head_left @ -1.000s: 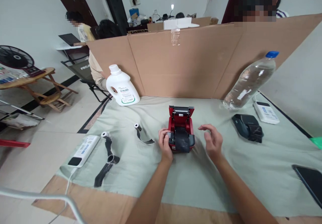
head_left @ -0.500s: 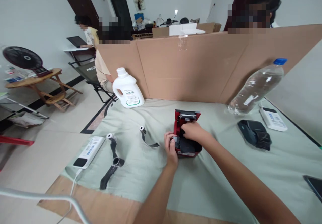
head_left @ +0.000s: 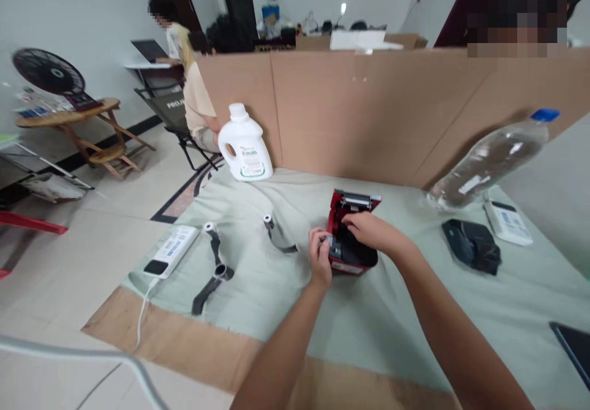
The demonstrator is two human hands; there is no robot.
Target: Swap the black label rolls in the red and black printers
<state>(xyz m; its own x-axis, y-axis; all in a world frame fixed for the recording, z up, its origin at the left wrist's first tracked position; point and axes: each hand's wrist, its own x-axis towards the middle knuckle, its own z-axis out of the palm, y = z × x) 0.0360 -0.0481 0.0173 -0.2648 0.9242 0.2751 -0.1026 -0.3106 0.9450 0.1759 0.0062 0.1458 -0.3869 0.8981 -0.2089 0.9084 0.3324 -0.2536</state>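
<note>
A small red printer (head_left: 354,265) with its lid open stands on the pale green cloth (head_left: 369,318) in the middle of the table. My left hand (head_left: 319,255) grips the printer's left side, fingers curled on it. My right hand (head_left: 374,230) reaches over the top into the open compartment, fingers bent on the black roll inside. The inside of the compartment is mostly hidden by that hand.
Two black ribbon rolls (head_left: 216,262) (head_left: 275,233) lie left of the printer, beside a white power strip (head_left: 171,250). A white jug (head_left: 244,145) and a clear bottle (head_left: 491,158) lean on a cardboard wall (head_left: 369,115). A black device (head_left: 471,244), a white device (head_left: 507,220), other people behind.
My right hand went from hovering open right of the printer to reaching into its open compartment. My left hand stayed on the printer's left side. The view shifted slightly rightward.
</note>
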